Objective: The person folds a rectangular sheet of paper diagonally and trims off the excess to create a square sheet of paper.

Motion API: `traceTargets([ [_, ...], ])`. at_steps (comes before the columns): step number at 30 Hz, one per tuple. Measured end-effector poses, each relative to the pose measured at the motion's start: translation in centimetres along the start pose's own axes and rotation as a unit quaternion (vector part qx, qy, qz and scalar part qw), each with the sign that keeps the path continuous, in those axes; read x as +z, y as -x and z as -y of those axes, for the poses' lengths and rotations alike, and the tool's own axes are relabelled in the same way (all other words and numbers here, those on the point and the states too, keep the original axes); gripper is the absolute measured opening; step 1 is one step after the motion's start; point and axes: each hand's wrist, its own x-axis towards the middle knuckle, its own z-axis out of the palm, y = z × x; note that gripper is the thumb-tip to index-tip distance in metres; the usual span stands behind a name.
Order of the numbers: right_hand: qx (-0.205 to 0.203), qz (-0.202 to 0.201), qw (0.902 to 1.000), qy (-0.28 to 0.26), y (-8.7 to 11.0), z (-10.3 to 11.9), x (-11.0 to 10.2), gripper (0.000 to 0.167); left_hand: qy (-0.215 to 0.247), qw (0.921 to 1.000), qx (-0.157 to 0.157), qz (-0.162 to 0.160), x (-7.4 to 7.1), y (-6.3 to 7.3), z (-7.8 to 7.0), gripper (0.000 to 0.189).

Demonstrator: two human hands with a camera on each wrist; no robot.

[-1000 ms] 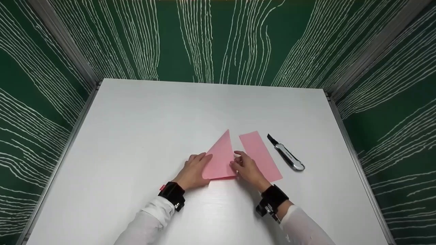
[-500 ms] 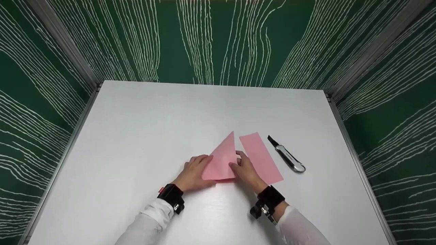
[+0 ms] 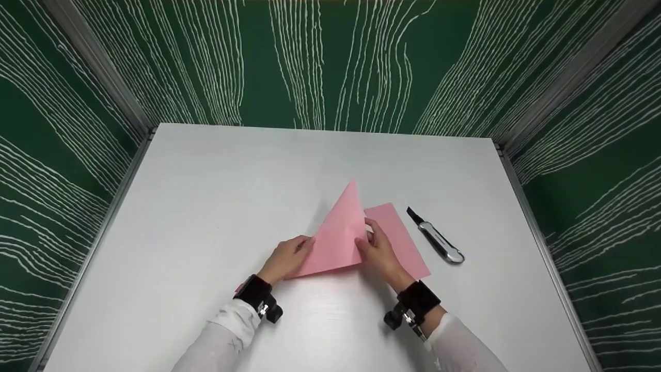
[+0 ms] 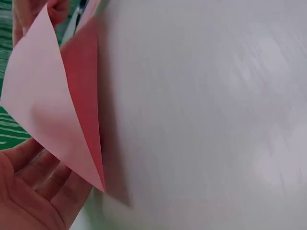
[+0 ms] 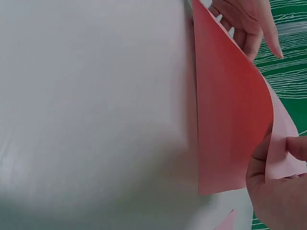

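A pink sheet of paper [image 3: 335, 237], folded over into a triangle, stands tilted between both hands. Its lifted flap [image 5: 232, 96] gapes away from the layer below in the right wrist view. My right hand [image 3: 381, 256] pinches the flap's right edge, thumb in front and fingers behind. At the slanted fold on the left, my left hand [image 3: 286, 257] supports the paper; in the left wrist view, its extended fingers [image 4: 62, 184] lie behind the fold. The left thumb [image 5: 272, 36] stays apart from the sheet in the right wrist view.
A pink paper strip [image 3: 400, 240] lies on the white table [image 3: 232, 175], just right of the right hand and partly behind it. Farther right is a silver and black utility knife [image 3: 438, 240]. Green walls with white lines [image 3: 258, 62] enclose the table's back and sides.
The folded paper has been raised and turned slightly, its tip higher and its left corner now showing. The right hand has gone from touching the edge to pinching it; the left has shifted left.
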Motion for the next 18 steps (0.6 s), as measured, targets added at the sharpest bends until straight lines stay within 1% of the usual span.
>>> traceTargets([
  [2, -0.006, 0.002, 1.0000, -0.006, -0.03, 0.05, -0.17, 0.048, 0.006, 0.9996, -0.026, 0.010, -0.25, 0.06, -0.20, 0.056],
  [4, -0.012, 0.008, 0.9998, -0.016, -0.05, 0.08, -0.34, 0.049, 0.015, 0.9976, -0.062, 0.027, -0.43, 0.15, -0.44, 0.066],
  [6, -0.018, 0.015, 0.9994, -0.027, 0.01, 0.15, -0.49, 0.050, 0.025, 0.9937, -0.097, 0.052, -0.54, 0.21, -0.55, 0.077],
  [8, -0.029, 0.023, 0.9987, -0.034, 0.04, 0.16, -0.61, 0.052, 0.042, 0.9875, -0.128, 0.082, -0.63, 0.24, -0.60, 0.088],
  [9, -0.033, 0.025, 0.9984, -0.037, 0.05, 0.15, -0.64, 0.052, 0.046, 0.9851, -0.137, 0.094, -0.68, 0.24, -0.61, 0.092],
  [11, -0.040, 0.028, 0.9981, -0.037, 0.10, 0.09, -0.71, 0.052, 0.055, 0.9813, -0.145, 0.114, -0.76, 0.20, -0.59, 0.097],
  [13, -0.042, 0.029, 0.9981, -0.033, 0.10, -0.05, -0.76, 0.053, 0.067, 0.9792, -0.145, 0.124, -0.84, 0.20, -0.64, 0.097],
  [16, -0.034, 0.026, 0.9986, -0.032, 0.10, -0.21, -0.85, 0.053, 0.089, 0.9800, -0.133, 0.118, -0.94, 0.15, -0.77, 0.090],
  [18, -0.031, 0.022, 0.9989, -0.026, 0.09, -0.30, -0.94, 0.053, 0.106, 0.9805, -0.127, 0.106, -0.98, 0.11, -0.90, 0.085],
])
